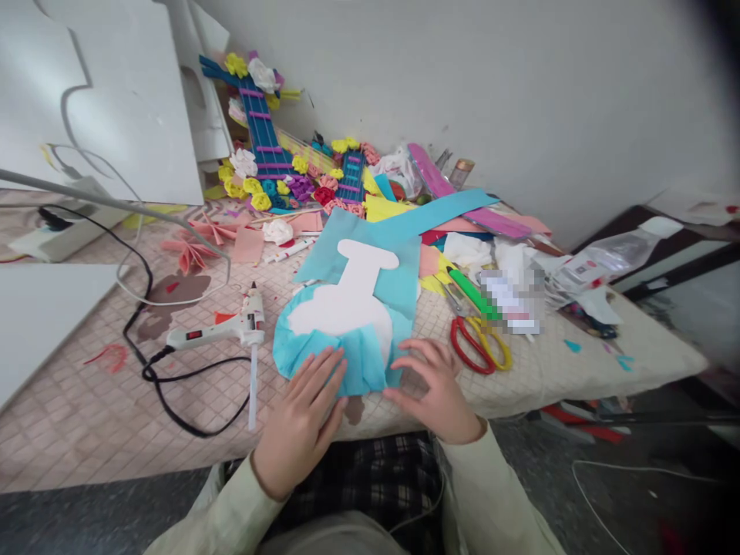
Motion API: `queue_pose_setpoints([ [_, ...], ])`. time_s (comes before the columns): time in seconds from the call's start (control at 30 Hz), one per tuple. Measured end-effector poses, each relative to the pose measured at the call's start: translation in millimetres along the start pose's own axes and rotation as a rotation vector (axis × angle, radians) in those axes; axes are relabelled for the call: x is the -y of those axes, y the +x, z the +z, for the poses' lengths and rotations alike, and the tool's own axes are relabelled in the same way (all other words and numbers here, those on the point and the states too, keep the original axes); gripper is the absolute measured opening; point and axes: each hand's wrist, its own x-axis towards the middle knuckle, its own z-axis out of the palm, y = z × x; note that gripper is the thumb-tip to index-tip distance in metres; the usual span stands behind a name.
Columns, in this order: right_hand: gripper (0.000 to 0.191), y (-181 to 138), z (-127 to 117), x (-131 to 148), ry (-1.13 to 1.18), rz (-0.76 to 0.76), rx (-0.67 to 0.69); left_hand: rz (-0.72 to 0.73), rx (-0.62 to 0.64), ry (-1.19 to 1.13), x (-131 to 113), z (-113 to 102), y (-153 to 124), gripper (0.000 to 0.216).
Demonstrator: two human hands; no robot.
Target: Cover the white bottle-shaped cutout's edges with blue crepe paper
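Observation:
A white guitar-shaped cutout (341,308) lies on a sheet of blue crepe paper (396,281), whose near and left edges are folded up over its rounded body. My left hand (309,405) rests flat on the folded blue paper, fingers stretched out together. At the paper's near right corner is my right hand (431,385), its fingers curved and spread, with thumb and fingertips touching or close to the edge. To the left lies a white hot glue gun (228,327) with a clear glue stick (253,385) sticking out of its back end.
Scissors (479,343) with red and yellow handles and a green cutter (474,293) lie right. Paper-flower-covered guitar shapes (260,131) stand at the wall. A plastic bottle (618,250) lies far right. A black cord (173,412) loops at left, near a power strip (66,220).

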Motion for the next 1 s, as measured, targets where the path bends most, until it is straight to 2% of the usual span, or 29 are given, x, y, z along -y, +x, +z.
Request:
queue_pose_setpoints([
  [0.07,0.027,-4.4,0.0,-4.1,-0.025,-0.075,0.022,0.027,0.010,-0.056,-5.0,0.6,3.2,0.040],
  [0.2,0.006,-2.0,3.8,-10.6,-0.011,-0.157,0.000,0.038,0.007,-0.121,-11.8,4.8,11.3,0.034],
  [0.33,0.009,11.4,3.0,-14.6,0.043,-0.192,0.016,0.017,-0.001,-0.130,-13.2,5.1,17.4,0.028],
  [0.67,0.008,48.4,1.0,-16.7,0.166,-0.210,0.227,-0.071,0.029,-0.075,-17.3,1.2,23.7,0.020],
  [0.83,0.009,48.8,-7.4,-24.4,0.147,-0.267,0.323,-0.085,-0.004,-0.080,-17.2,0.1,23.6,0.019],
  [1.0,0.004,46.0,-14.6,-40.0,0.138,-0.277,0.303,-0.104,-0.033,-0.076,-16.7,3.9,24.3,0.017],
])
